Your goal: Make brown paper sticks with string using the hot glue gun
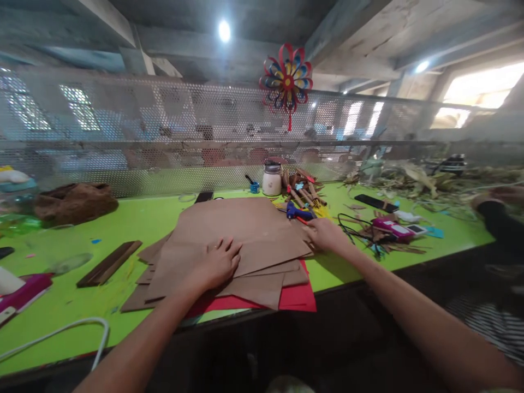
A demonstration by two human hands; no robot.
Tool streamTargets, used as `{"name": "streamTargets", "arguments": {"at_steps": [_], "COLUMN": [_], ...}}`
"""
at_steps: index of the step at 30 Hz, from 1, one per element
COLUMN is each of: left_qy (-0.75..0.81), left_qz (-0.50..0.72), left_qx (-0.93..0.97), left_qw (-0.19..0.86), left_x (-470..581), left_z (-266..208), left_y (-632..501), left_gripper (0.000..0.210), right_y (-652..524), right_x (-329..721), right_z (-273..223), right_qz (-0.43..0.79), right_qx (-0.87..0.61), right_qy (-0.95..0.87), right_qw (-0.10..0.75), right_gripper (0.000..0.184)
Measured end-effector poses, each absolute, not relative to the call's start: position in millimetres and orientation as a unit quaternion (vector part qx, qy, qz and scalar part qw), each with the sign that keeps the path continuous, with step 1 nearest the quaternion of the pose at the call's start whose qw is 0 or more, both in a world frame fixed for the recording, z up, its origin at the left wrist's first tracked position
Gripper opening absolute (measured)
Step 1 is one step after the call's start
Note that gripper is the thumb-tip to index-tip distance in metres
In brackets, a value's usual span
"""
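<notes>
Your left hand [224,263] lay flat on a stack of brown sheets [229,224], with red paper [302,301] under it on the green tabletop [151,215]. Your right hand [327,233] was at the stack's right edge, just beside a blue tool [298,211]; whether it gripped anything was unclear. Beyond the stack stood a white jar [272,181].

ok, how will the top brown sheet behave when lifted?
The top brown sheet is probably light: its edge looks thin. Being broad too, it may sag away from the grip. It could slide easily over the lower sheets, which lie unevenly fanned and look loose.
</notes>
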State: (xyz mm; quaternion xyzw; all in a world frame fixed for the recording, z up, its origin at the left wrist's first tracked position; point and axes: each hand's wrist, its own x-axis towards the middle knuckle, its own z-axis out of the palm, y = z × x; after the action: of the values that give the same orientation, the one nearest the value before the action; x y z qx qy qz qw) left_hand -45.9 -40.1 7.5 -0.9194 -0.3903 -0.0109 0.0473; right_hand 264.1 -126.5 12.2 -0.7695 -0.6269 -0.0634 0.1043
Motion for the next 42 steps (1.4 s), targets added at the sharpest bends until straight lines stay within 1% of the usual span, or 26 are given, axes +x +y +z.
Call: {"name": "streamTargets", "arguments": {"at_steps": [3,5,9,11,14,16,18,20,22,26,29,31,34,38,42], "left_qy": [-0.362,-0.413,-0.435,-0.438,-0.456,-0.464,-0.463,-0.463,-0.465,-0.461,-0.461,-0.463,-0.466,-0.471,-0.473], "left_qz": [0.027,0.026,-0.059,-0.099,-0.150,-0.163,-0.160,-0.156,-0.154,-0.158,-0.161,-0.162,-0.158,-0.150,-0.127], "left_qx": [-0.930,-0.908,-0.894,-0.887,-0.867,-0.861,-0.864,-0.865,-0.865,-0.866,-0.866,-0.864,-0.864,-0.865,-0.869], "left_qw": [0.058,0.065,0.089,0.109,0.133,0.130,0.119,0.112,0.111,0.114,0.112,0.109,0.101,0.086,0.063], "left_x": [-23,-3,25,29,27,25,25,26,26,25,24,24,25,26,28], "left_z": [28,36,27,15,-1,-6,-8,-7,-6,-6,-7,-8,-7,-5,0], "left_y": [-39,-36,-32,-31,-33,-35,-37,-39,-40,-43,-44,-44,-45,-45,-46], "left_gripper": [0.039,0.039,0.039,0.039,0.039,0.037,0.036,0.034,0.033,0.032,0.031,0.032,0.031,0.032,0.044], "right_y": [-135,-136,-130,-127,-130,-135,-140,-140,-134,-113,-100,-99,-107,-135,-166], "right_x": [293,301,306,310,320,325,326,322,314,306,313,321,334,344,349], "right_z": [16,11,-4,-9,-11,-10,-10,-9,-7,0,7,10,12,18,30], "right_qz": [-0.071,-0.071,-0.065,-0.058,-0.049,-0.059,-0.080,-0.087,-0.077,-0.065,-0.034,-0.007,0.048,0.122,0.182], "right_qx": [-0.811,-0.825,-0.835,-0.839,-0.841,-0.826,-0.788,-0.738,-0.712,-0.725,-0.697,-0.662,-0.626,-0.608,-0.610], "right_qy": [-0.573,-0.554,-0.536,-0.527,-0.518,-0.528,-0.566,-0.623,-0.663,-0.671,-0.709,-0.743,-0.770,-0.776,-0.765], "right_qw": [0.097,0.091,0.105,0.122,0.150,0.188,0.229,0.242,0.218,0.139,0.101,0.098,0.113,0.119,0.096], "right_gripper": [0.044,0.041,0.035,0.037,0.047,0.051,0.050,0.046,0.041,0.036,0.032,0.033,0.038,0.044,0.045]}}
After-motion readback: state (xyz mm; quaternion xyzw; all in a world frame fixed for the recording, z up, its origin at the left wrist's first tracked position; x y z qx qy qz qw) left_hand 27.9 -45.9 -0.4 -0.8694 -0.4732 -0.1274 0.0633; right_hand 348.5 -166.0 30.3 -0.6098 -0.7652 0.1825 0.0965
